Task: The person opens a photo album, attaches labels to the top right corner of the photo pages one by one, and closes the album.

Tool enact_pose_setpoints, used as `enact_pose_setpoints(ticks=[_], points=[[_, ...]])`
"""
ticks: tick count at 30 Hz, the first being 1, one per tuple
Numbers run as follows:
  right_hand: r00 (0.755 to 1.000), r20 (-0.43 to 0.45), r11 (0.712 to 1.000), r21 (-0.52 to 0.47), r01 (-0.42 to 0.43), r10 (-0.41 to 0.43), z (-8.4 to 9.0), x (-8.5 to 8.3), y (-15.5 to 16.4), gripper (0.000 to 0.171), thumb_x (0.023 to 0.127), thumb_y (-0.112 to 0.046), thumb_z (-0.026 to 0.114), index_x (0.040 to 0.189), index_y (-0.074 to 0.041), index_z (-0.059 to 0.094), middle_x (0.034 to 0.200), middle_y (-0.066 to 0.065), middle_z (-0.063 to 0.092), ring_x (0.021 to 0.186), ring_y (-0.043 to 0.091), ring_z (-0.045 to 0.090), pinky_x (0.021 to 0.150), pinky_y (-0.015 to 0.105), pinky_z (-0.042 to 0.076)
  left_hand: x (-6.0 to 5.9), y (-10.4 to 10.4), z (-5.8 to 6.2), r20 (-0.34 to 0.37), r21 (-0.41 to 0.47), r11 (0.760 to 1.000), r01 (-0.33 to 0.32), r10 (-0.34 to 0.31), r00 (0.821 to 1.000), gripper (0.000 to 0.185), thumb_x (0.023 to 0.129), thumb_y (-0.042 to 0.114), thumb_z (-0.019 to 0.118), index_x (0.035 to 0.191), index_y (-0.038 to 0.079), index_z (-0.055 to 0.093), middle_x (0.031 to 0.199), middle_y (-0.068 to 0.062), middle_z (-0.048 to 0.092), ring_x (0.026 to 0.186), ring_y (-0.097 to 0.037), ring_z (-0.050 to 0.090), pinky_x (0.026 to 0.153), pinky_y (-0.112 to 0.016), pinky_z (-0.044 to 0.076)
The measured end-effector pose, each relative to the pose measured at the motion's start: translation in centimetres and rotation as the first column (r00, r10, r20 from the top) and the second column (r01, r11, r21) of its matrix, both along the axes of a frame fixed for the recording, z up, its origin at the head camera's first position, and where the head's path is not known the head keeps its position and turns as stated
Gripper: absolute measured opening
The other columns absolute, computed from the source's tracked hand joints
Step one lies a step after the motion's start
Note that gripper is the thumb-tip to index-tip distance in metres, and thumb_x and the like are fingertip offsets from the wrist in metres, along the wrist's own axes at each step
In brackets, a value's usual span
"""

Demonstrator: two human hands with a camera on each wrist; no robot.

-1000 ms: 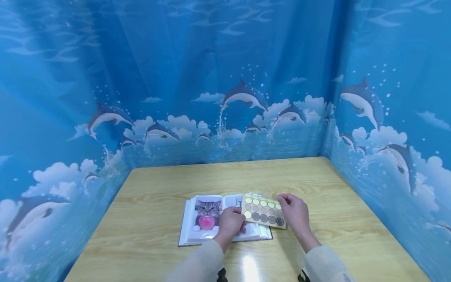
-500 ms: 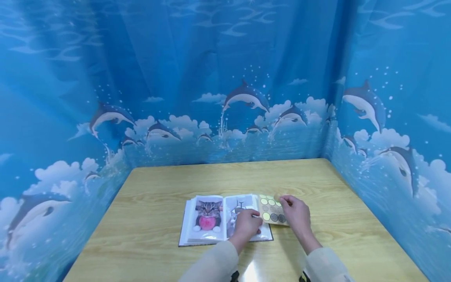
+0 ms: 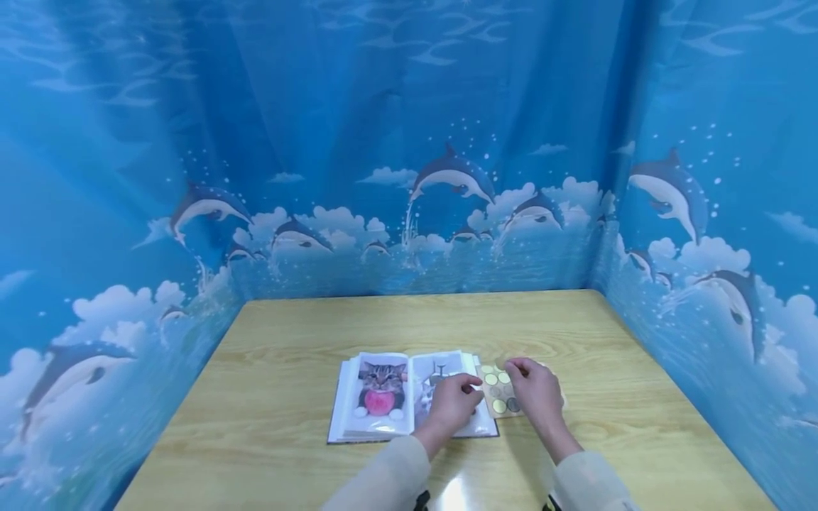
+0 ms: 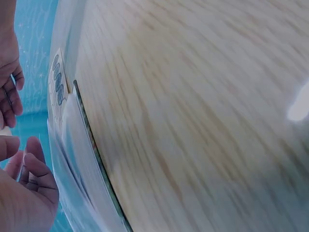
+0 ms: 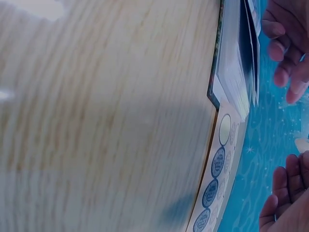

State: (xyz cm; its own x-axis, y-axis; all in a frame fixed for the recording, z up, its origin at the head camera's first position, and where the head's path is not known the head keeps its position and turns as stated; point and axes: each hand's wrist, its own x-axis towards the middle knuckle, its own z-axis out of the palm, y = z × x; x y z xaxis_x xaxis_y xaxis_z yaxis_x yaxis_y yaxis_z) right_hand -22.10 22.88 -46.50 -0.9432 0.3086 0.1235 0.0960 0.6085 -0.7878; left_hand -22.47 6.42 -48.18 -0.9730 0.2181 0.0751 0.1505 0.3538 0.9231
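A person's left hand (image 3: 455, 403) rests with curled fingers on the right page of an open photo album (image 3: 409, 397) on the wooden table (image 3: 287, 341), steadying it, while the right hand (image 3: 539, 394) appears to pinch a round-sticker sheet (image 3: 498, 390) lying just beside the album.

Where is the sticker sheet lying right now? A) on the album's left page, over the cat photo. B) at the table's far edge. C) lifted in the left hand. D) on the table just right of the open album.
D: the sticker sheet lies flat just right of the open photo album, between the left hand and right hand.
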Motion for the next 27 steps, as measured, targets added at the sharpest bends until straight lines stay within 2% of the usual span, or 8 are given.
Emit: enact_pose_setpoints(ticks=[4, 8, 13, 16, 19, 22, 27], points=[[1.0, -0.012, 1.0, -0.003, -0.029, 0.029, -0.3, -0.2, -0.6, 0.023, 0.097, -0.022, 0.063, 0.106, -0.003, 0.073, 0.089, 0.007, 0.07, 0.075, 0.019, 0.06, 0.064, 0.031, 0.048, -0.4, -1.2, 0.2, -0.054, -0.022, 1.0, -0.018, 0.016, 0.998, 0.021, 0.084, 0.004, 0.07, 0.105, 0.0, 0.072, 0.075, 0.005, 0.062, 0.064, -0.003, 0.054, 0.06, -0.021, 0.049], [0.998, -0.022, 0.999, 0.0, -0.054, 0.054, -0.5, -0.4, -1.2, 0.022, 0.097, -0.02, 0.064, 0.105, -0.003, 0.073, 0.09, 0.007, 0.071, 0.077, 0.019, 0.061, 0.067, 0.032, 0.05, -0.7, -2.8, 0.3, -0.117, -0.067, 0.997, -0.031, 0.023, 0.993, 0.022, 0.083, 0.005, 0.071, 0.104, 0.0, 0.072, 0.077, 0.001, 0.064, 0.069, -0.007, 0.055, 0.066, -0.025, 0.05], [0.997, -0.03, 0.998, -0.005, -0.068, 0.067, -0.5, -0.4, -1.9, 0.02, 0.096, -0.019, 0.064, 0.105, -0.004, 0.073, 0.09, 0.007, 0.071, 0.077, 0.018, 0.062, 0.067, 0.032, 0.051, -1.2, -4.7, 0.2, -0.197, -0.199, 0.979, -0.039, -0.001, 0.98, 0.028, 0.083, 0.009, 0.073, 0.109, 0.001, 0.071, 0.091, -0.009, 0.068, 0.082, -0.019, 0.062, 0.078, -0.035, 0.054], [0.996, -0.028, 0.996, -0.022, -0.085, 0.084, -0.4, -0.5, -2.3, 0.019, 0.096, -0.019, 0.064, 0.104, -0.003, 0.073, 0.09, 0.008, 0.071, 0.076, 0.017, 0.061, 0.065, 0.031, 0.051, -1.6, -5.8, 0.2, -0.23, -0.294, 0.955, -0.045, -0.025, 0.973, 0.033, 0.084, 0.013, 0.075, 0.114, 0.001, 0.071, 0.103, -0.012, 0.069, 0.095, -0.026, 0.064, 0.089, -0.043, 0.053], [0.995, -0.018, 0.994, -0.037, -0.101, 0.101, -0.3, -0.6, -2.6, 0.02, 0.096, -0.018, 0.063, 0.105, -0.003, 0.072, 0.09, 0.01, 0.07, 0.075, 0.018, 0.06, 0.063, 0.03, 0.051, -1.8, -6.7, 0.4, -0.233, -0.384, 0.922, -0.042, -0.053, 0.971, 0.036, 0.086, 0.018, 0.074, 0.118, 0.001, 0.069, 0.111, -0.014, 0.068, 0.105, -0.031, 0.062, 0.096, -0.048, 0.049], [0.995, -0.01, 0.994, -0.027, -0.102, 0.102, -0.2, -0.6, -3.0, 0.019, 0.096, -0.019, 0.064, 0.105, -0.004, 0.073, 0.089, 0.007, 0.07, 0.076, 0.018, 0.06, 0.064, 0.03, 0.05, -1.9, -7.7, 0.6, -0.206, -0.474, 0.88, -0.04, -0.066, 0.976, 0.042, 0.088, 0.027, 0.073, 0.122, 0.004, 0.066, 0.119, -0.014, 0.065, 0.112, -0.032, 0.059, 0.101, -0.052, 0.045], [0.993, -0.017, 0.993, -0.009, -0.118, 0.118, -0.2, -0.9, -3.8, 0.018, 0.095, -0.019, 0.066, 0.102, -0.005, 0.073, 0.089, 0.005, 0.071, 0.077, 0.018, 0.06, 0.067, 0.032, 0.05, -1.8, -9.3, 0.8, -0.139, -0.561, 0.827, -0.031, -0.057, 0.989, 0.055, 0.088, 0.037, 0.073, 0.132, 0.007, 0.06, 0.139, -0.018, 0.053, 0.13, -0.036, 0.047, 0.11, -0.058, 0.033]])
